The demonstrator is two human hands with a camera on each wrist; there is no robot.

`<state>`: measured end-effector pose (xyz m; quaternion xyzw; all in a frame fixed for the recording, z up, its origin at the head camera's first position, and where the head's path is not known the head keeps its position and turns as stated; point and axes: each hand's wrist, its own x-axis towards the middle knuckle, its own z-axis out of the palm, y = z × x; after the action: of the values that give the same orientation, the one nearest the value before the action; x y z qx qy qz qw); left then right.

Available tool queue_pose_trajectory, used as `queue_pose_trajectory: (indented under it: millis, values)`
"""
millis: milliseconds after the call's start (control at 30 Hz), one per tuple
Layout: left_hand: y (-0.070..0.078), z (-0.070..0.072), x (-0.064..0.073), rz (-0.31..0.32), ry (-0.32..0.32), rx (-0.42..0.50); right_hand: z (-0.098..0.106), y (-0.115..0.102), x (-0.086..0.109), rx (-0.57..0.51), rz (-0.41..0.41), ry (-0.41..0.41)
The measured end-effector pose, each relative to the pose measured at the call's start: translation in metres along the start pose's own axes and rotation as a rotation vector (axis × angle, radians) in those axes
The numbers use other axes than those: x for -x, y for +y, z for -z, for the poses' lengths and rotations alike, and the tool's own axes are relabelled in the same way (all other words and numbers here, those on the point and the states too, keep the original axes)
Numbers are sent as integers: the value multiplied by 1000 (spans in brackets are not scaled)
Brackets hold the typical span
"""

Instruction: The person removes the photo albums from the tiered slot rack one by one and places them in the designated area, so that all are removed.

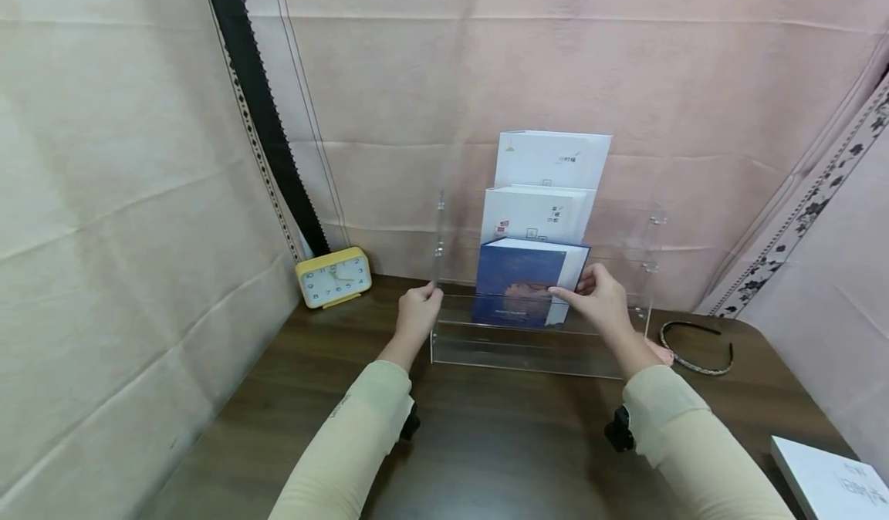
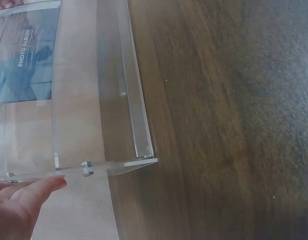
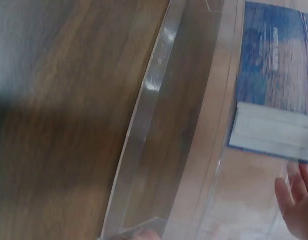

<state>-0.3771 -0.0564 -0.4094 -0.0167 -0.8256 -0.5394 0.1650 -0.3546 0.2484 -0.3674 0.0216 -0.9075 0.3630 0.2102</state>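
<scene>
A clear acrylic display rack (image 1: 542, 359) stands on the table with books on its tiers. On its left side panel my left hand (image 1: 419, 312) grips the edge; the left wrist view shows these fingers (image 2: 41, 192) close against the panel. A blue photo album (image 1: 510, 277) with a white strip leans in the front tier. My right hand (image 1: 600, 300) is at the album's right edge, its thumb overlapping the white strip in the head view. In the right wrist view its fingers (image 3: 300, 187) are loosely extended beside that edge.
Behind the album, a white book (image 1: 521, 211) and a taller white book (image 1: 549, 157) stand in the rack. A yellow clock (image 1: 333, 277) sits left, a headband (image 1: 701, 369) right. Another white book (image 1: 840, 481) lies at the front right. Cloth curtains (image 1: 389, 88) surround the table.
</scene>
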Motion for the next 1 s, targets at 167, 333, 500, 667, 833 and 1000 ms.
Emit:
queue_pose_trajectory:
  millis: [167, 333, 500, 667, 833, 1000]
  values:
    - [1, -1, 1, -5, -2, -14, -3, -5, 0, 54, 60, 26]
    - [0, -1, 2, -12, -10, -22, -6, -27, -1, -9, 68, 28]
    - [-1, 1, 1, -22, 4, -44, -13, -60, -10, -37, 143, -7]
    - [1, 1, 1, -27, 0, -60, -19, -82, -17, -56, 194, -57]
    - [3, 1, 0, -38, -1, -48, -23, -84, -21, -75, 242, -39]
    - [1, 0, 2, -31, -15, -42, -25, -81, -25, -119, 291, -12]
